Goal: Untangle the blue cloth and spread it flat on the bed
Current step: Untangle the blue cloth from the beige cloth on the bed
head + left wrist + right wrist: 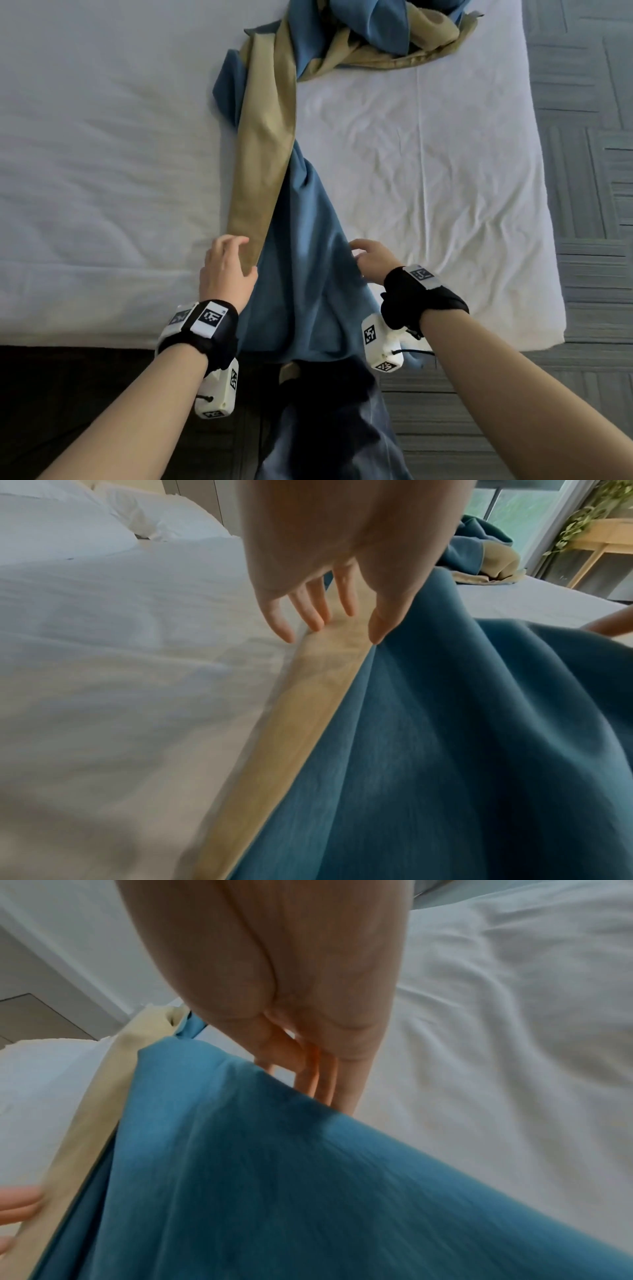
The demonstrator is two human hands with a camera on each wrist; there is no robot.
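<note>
The blue cloth (308, 260) with a tan reverse side (263, 154) lies twisted in a long band on the white bed (428, 171). It runs from the near edge to a bunched heap (359, 34) at the far end. My left hand (227, 263) is over the tan strip (308, 696) at the band's left edge, its fingers (316, 615) straight with tips at the fabric. My right hand (368, 255) is at the band's right edge, with straight fingers (342, 1080) pointing down beside the raised blue fold (274, 1177). Their tips are hidden behind the fold.
Bare white sheet lies on both sides of the band. White pillows (68, 528) sit at the bed's left end. Grey patterned floor (589, 102) borders the bed on the right. A wooden stand with a plant (599, 539) is beyond the heap (479, 555). My leg (325, 428) is at the near edge.
</note>
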